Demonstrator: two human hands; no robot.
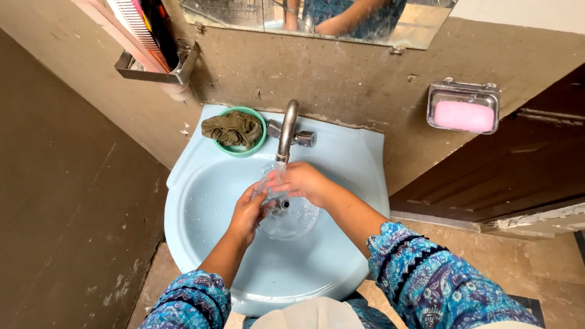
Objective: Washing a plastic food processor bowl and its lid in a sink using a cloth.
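Over a pale blue sink (201,201) I hold a clear glass object (291,218), rounded like a small bowl or jar, under running water from a metal tap (287,131). My left hand (248,213) grips its left side. My right hand (303,181) covers its top rim, right under the stream. Both sleeves are blue with a floral pattern.
A green dish (251,148) with an olive cloth (231,129) sits on the sink's back left. A pink soap bar (463,116) lies in a metal wall holder at the right. A metal rack with combs (149,36) hangs upper left. A mirror (341,18) is above; a dark door (518,176) stands right.
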